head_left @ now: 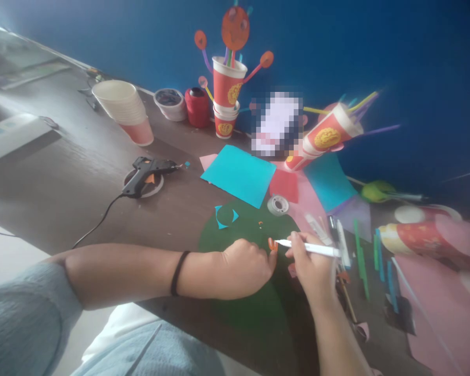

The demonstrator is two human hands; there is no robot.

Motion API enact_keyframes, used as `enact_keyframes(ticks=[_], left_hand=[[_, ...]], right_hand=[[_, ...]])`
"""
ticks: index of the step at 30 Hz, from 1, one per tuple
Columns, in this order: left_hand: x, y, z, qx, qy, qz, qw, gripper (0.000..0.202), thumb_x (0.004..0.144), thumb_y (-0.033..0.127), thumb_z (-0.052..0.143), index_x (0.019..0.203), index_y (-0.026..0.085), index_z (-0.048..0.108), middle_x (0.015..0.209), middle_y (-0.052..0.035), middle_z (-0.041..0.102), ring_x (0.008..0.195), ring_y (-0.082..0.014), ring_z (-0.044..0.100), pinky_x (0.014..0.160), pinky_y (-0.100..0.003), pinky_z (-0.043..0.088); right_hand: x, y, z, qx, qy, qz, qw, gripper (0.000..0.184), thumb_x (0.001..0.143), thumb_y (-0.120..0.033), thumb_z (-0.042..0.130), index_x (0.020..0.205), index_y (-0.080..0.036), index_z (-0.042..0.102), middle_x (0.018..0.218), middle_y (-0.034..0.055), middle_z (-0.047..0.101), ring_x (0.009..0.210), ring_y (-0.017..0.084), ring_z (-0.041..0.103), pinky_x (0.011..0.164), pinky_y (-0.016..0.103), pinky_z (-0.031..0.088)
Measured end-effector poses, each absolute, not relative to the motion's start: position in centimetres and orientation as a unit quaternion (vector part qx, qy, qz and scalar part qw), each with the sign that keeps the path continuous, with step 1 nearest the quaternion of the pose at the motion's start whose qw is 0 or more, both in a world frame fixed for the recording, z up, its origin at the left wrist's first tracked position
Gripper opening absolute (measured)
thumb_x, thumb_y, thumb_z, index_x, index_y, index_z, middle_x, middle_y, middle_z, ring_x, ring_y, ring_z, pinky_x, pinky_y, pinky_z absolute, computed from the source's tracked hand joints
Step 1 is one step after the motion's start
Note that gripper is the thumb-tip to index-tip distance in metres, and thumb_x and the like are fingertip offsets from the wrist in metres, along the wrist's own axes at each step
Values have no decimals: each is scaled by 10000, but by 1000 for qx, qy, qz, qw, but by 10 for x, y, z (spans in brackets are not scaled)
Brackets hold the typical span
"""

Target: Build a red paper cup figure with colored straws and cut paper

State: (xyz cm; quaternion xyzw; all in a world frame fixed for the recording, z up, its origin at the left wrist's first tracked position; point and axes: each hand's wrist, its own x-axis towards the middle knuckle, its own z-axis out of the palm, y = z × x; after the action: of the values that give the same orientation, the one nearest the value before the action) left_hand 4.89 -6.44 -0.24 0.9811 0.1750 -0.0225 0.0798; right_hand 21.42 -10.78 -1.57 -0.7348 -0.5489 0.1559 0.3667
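My right hand [309, 266] grips a white marker pen [315, 248], its tip pointing left at a small orange piece [273, 244]. My left hand [245, 269] is curled, palm down, with a fingertip against that orange piece; the other fingers are hidden beneath the hand. Both hands are over a dark green round mat [215, 237]. Just beyond my left hand lies a blue paper scrap [220, 222] with a round cutout. Tiny orange bits [260, 224] are scattered nearby.
A glue gun [143, 175] rests at left on a tape roll. Stacked paper cups [119, 107], a red thread spool [198, 107] and cup figures [229, 83] stand at the back. Blue paper [238, 175] and a white tape roll [278, 205] lie ahead; green sticks [361, 261] lie right.
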Motion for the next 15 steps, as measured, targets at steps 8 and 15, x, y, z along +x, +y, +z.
enact_keyframes(ticks=[8,15], left_hand=[[48,-65,-2,982,172,-17,71,465,786,101,465,1240,2,450,710,-123,664,583,-220,641,439,-289,398],[49,-65,-2,982,173,-19,73,445,805,109,453,1240,13,455,716,-128,666,592,-222,643,446,-286,401]], right_hand=[[215,-107,-14,-736,-553,155,357,284,858,-386,495,714,-176,621,475,-6,599,451,154,591,466,242,444],[216,-107,-15,-738,-558,158,345,277,857,-372,486,680,-200,611,461,-1,598,432,168,583,460,270,451]])
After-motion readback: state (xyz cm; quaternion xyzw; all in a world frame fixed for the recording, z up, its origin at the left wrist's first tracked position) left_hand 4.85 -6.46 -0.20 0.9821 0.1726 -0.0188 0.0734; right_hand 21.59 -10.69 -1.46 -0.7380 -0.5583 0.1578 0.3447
